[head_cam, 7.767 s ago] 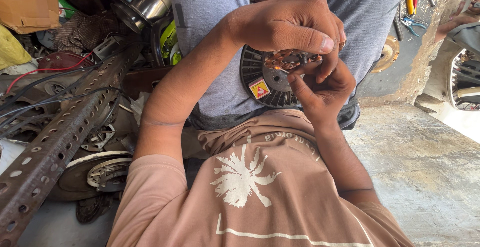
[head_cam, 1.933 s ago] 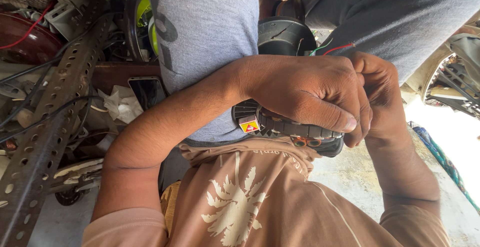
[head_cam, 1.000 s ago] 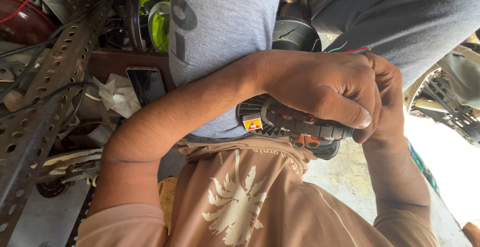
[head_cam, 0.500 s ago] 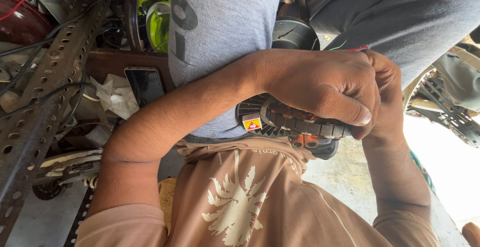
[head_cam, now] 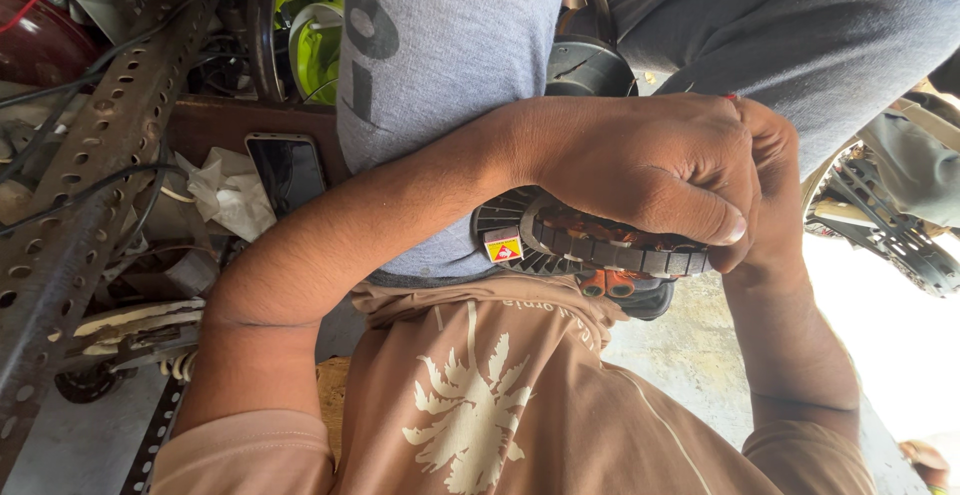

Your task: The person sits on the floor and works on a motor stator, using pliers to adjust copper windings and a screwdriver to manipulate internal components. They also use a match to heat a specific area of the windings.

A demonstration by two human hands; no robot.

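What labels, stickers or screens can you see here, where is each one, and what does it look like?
Small square sticker: on the round black ribbed motor part under the left hand; yellow top, red below.
Dark smartphone: lying left of the grey shirt, on brown wood; upright rectangle, screen black and unlit.

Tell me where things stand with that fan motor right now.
Apparently done: the motor's copper windings show between dark plates, so it seems opened. In hand: left hand clamps over the top, right hand grips behind. Left: progress beneath the fingers is hidden.
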